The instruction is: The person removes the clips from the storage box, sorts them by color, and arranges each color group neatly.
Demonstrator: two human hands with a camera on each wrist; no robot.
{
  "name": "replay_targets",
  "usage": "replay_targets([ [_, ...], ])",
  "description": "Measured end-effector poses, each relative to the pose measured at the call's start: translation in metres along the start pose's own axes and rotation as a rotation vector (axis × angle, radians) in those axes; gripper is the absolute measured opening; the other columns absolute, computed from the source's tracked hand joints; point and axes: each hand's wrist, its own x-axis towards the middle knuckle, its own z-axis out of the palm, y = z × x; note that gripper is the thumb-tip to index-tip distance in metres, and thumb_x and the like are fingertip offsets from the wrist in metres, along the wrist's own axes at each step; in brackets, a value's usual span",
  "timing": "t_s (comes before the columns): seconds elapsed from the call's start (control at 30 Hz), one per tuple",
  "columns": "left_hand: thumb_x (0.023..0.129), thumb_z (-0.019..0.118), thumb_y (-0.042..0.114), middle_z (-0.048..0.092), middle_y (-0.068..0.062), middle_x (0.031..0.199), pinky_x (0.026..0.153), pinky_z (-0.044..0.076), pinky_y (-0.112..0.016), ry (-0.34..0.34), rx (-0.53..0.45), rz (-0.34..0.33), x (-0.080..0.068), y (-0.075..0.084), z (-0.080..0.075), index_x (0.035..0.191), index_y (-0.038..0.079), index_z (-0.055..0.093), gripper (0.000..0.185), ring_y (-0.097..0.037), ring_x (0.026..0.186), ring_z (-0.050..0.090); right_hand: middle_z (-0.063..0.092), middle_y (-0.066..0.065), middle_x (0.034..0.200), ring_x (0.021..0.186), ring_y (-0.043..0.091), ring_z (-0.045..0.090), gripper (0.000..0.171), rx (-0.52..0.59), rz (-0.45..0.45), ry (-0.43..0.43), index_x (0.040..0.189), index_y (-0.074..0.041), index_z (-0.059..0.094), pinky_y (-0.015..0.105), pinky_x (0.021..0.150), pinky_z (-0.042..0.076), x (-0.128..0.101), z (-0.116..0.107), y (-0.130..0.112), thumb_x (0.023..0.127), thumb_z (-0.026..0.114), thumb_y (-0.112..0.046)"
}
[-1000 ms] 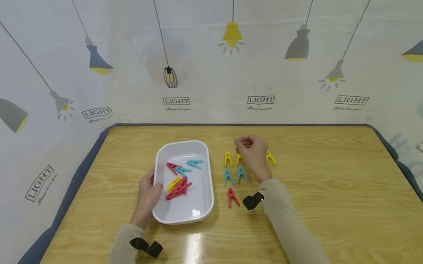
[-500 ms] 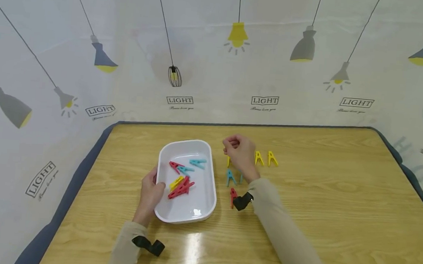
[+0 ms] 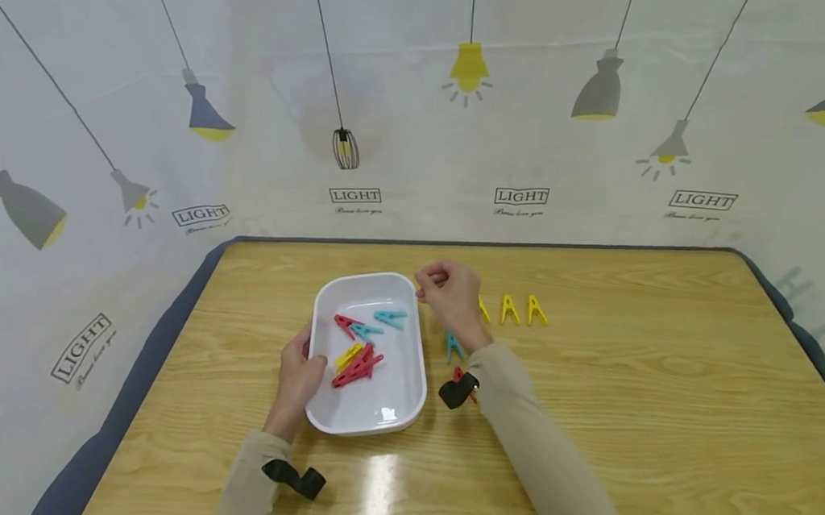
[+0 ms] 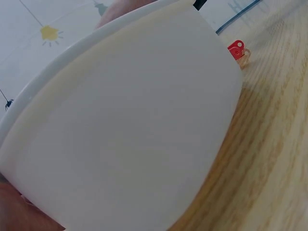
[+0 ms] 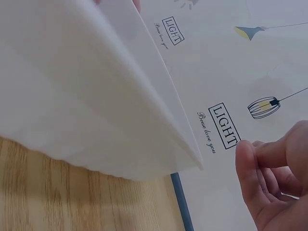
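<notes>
A white tray [image 3: 408,386] lies on the wooden table and holds several clothespins: red [image 3: 356,369], blue [image 3: 388,317] and yellow [image 3: 348,356]. My left hand [image 3: 299,374] grips the tray's left rim, thumb over the edge. The tray's outer wall [image 4: 125,125] fills the left wrist view. My right hand [image 3: 445,288] hovers just beyond the tray's far right corner, its fingers curled with nothing seen in them [image 5: 269,178]. Right of it stand three yellow clothespins [image 3: 508,309] in a row. Nearer me lie a blue one [image 3: 454,346] and a red one [image 3: 458,373], partly hidden by my wrist.
The table [image 3: 664,390] has a dark blue edge and is enclosed at the back and sides by a backdrop [image 3: 524,137] printed with lamps. A red clothespin [image 4: 236,49] shows past the tray in the left wrist view.
My right hand has moved left from the yellow clothespins toward the tray's far corner, uncovering the yellow row. The left hand has stayed on the tray.
</notes>
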Motion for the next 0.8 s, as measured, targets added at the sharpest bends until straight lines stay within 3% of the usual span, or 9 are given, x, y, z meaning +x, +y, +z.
replay_targets([
  [0.13,0.076,0.037,-0.018,0.042,-0.03,0.154,0.116,0.039,-0.05,0.001,-0.003,0.002,0.0,-0.001,0.0,0.153,-0.009,0.034,0.077,-0.041,0.137,0.047,0.071,0.021,0.081,0.062,0.018,0.073,0.01,0.017,0.008,-0.01,0.093,0.007,0.072,0.036,0.062,0.063,-0.001,0.005,-0.004,0.092,0.07,-0.004],
  [0.53,0.077,0.038,-0.017,0.043,-0.028,0.154,0.115,0.04,-0.052,-0.003,-0.021,-0.002,0.0,-0.001,0.0,0.153,-0.006,0.035,0.077,-0.04,0.136,0.048,0.07,0.02,0.081,0.068,0.025,0.075,0.011,0.023,0.04,-0.07,0.094,0.006,0.071,0.042,0.069,0.064,-0.001,0.025,-0.015,0.093,0.069,-0.004],
  [0.8,0.077,0.037,-0.018,0.042,-0.029,0.155,0.116,0.039,-0.052,-0.012,-0.046,0.011,0.0,-0.002,0.0,0.153,-0.008,0.035,0.076,-0.041,0.137,0.047,0.071,0.015,0.082,0.065,0.017,0.073,0.01,0.013,0.072,-0.099,0.096,0.001,0.072,0.042,0.07,0.064,0.001,0.042,-0.02,0.093,0.071,-0.009],
])
